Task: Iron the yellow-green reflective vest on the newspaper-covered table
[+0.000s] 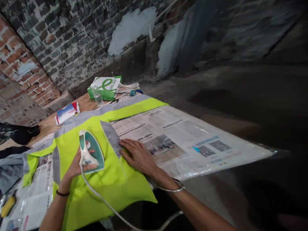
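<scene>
A neon yellow and grey long-sleeved garment [79, 189] lies spread over the table, its lower hem hanging past the near edge. My left hand [83, 158] is wrapped round the handle of a white and green iron [98, 150], which rests on the body of the garment. From the iron's rear a pale cord [103, 199] runs down and to the right. My right hand [137, 155] lies on the garment's grey side panel, palm down with the fingers stretched out, and holds nothing.
Plastic-covered newspaper [173, 128] lies under the garment. Beyond it are a green and white bag [106, 85], a clear glass [97, 96], a blue tape roll [132, 93] and a red, white and blue packet [67, 113]. Grey cloth [12, 168] and a yellow object [8, 206] lie left.
</scene>
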A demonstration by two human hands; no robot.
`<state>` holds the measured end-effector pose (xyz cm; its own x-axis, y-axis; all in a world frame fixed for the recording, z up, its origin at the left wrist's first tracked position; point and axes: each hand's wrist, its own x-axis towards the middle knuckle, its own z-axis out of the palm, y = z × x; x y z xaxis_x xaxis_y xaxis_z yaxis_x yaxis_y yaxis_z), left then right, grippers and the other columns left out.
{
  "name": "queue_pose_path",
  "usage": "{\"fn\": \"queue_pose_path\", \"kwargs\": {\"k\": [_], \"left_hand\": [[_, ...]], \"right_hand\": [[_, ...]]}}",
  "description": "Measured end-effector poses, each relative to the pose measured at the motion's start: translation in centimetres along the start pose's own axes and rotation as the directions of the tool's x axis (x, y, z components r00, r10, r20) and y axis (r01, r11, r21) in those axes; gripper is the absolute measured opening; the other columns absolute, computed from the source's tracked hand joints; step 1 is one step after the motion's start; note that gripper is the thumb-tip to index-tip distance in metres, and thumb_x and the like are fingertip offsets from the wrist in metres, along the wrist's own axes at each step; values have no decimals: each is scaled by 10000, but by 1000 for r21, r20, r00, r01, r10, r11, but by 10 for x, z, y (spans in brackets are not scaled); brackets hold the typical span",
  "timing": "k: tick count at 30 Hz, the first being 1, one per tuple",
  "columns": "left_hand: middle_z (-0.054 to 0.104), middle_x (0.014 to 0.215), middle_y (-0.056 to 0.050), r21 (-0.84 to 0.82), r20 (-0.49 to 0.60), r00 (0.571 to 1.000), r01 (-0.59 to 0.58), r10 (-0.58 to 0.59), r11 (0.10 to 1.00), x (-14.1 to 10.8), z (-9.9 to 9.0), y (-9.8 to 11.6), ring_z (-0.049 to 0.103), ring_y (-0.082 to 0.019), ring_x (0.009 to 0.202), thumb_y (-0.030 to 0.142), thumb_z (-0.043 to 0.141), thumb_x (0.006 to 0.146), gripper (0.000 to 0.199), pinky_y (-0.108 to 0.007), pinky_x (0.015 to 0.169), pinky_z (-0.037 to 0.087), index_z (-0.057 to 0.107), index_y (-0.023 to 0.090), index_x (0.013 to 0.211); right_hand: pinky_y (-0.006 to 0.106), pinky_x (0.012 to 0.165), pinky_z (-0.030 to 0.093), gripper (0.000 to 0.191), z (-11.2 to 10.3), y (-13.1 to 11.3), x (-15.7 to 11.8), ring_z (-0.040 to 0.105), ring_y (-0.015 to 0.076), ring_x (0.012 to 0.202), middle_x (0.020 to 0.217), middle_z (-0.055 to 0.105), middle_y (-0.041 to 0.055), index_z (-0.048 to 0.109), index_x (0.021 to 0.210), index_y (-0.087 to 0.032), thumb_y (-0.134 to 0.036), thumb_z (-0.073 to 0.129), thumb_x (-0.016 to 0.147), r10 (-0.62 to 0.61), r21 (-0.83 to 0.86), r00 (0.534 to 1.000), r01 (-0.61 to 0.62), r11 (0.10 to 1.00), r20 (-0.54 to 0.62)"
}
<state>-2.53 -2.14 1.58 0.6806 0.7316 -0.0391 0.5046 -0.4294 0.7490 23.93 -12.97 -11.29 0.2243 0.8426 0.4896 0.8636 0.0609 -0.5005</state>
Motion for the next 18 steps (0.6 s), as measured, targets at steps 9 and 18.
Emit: {"fn": "queue_pose_path", "kwargs": {"k": [9,18], "left_hand": [[591,1424,-105,98,39,998,41,-45,994,-95,-1,-3,394,-389,1448,566,814,711,615,-604,1209,310,700,309,1258],[492,1531,-89,91,11,1000,13,-14,996,-71,0,-3,330,-390,1486,507,839,697,587,-594,1217,305,710,299,1231]], "right_hand": [[478,1080,431,456,2,7,-6,565,265,1256,1338,651,91,671,1286,-205,-186,429,899,-15,28,1000,15,999,-10],[441,1037,474,422,-2,6,-6,618,266,1178,1245,695,99,667,1252,-188,-184,397,927,40,85,999,-38,996,-18]]}}
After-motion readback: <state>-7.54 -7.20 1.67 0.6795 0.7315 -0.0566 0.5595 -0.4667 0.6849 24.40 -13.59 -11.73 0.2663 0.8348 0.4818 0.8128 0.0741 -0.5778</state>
